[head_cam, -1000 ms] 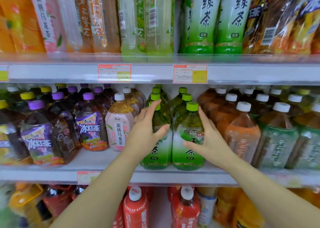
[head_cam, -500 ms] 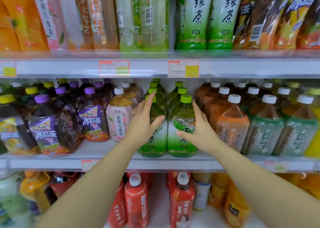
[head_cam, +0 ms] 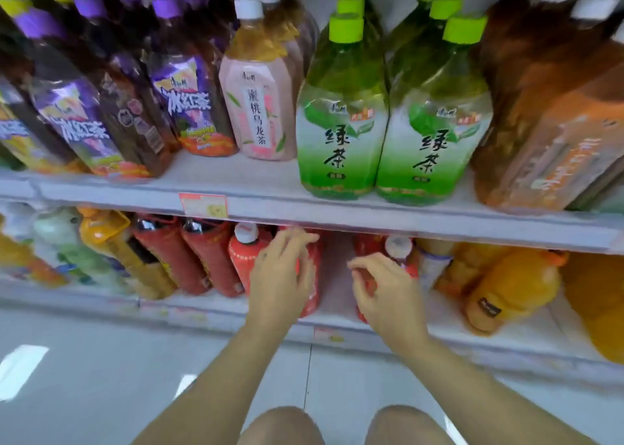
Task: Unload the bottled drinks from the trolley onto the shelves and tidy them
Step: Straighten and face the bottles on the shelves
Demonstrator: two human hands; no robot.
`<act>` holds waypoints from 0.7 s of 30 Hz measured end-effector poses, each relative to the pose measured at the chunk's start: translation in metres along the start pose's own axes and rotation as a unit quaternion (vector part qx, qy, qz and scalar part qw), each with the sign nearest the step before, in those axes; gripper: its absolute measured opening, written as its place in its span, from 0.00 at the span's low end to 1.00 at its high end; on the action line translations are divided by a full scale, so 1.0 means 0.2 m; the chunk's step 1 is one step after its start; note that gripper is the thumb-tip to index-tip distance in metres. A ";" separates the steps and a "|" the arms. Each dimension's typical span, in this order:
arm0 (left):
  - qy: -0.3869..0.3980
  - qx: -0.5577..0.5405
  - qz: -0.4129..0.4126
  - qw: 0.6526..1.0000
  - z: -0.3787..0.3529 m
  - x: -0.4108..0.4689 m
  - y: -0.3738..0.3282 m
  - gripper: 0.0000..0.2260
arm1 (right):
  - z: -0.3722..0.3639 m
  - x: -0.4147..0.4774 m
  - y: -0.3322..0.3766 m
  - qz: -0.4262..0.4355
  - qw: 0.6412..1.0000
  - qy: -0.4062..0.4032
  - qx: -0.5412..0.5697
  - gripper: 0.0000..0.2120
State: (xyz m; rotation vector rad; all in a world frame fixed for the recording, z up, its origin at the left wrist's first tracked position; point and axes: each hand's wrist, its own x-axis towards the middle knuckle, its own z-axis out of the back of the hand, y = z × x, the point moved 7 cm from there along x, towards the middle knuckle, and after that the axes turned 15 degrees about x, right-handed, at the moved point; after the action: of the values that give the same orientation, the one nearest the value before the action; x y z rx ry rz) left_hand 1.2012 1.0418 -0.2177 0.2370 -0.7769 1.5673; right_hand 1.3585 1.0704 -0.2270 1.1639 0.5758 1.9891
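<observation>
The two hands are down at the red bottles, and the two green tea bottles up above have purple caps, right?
Not quite. The two green tea bottles have green caps, not purple; the purple caps are on the dark bottles further left. The rest is right: the head view shows the left hand and right hand down at the red bottles.

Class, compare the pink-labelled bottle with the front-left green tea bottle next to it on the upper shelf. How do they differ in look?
The pink-labelled bottle has a white cap; the green tea bottle has a lime-green cap. The pink one looks narrower and stands further back from the shelf edge. Both stand on the same shelf with labels facing outward.
</observation>
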 end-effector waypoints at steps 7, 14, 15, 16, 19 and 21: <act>0.375 0.005 0.236 0.896 -0.02 -0.42 0.10 0.10 | -0.07 -0.25 -0.03 -0.341 0.902 0.260 -0.046 0.11; 0.441 -0.037 0.300 0.845 0.59 -0.27 -0.24 0.12 | 0.22 -0.13 0.49 -0.468 0.794 0.388 0.024 0.13; 0.457 -0.056 0.303 0.835 0.71 -0.23 -0.30 0.12 | 0.29 -0.06 0.62 -0.475 0.788 0.389 0.044 0.14; 0.471 -0.075 0.304 0.825 0.83 -0.18 -0.37 0.13 | 0.36 0.01 0.74 -0.477 0.786 0.388 0.062 0.14; 0.492 -0.105 0.307 0.807 1.21 -0.03 -0.53 0.15 | 0.55 0.20 1.08 -0.472 0.791 0.373 0.112 0.14; 0.477 -0.114 0.315 0.812 1.45 0.08 -0.58 0.16 | 0.64 0.35 1.29 -0.454 0.800 0.364 0.146 0.12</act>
State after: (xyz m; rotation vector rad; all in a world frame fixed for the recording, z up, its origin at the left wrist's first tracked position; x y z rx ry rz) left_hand 1.2245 0.8779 0.0474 -1.0332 -0.2045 1.8782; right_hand 1.3527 0.9668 0.0509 0.0818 1.5345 1.4114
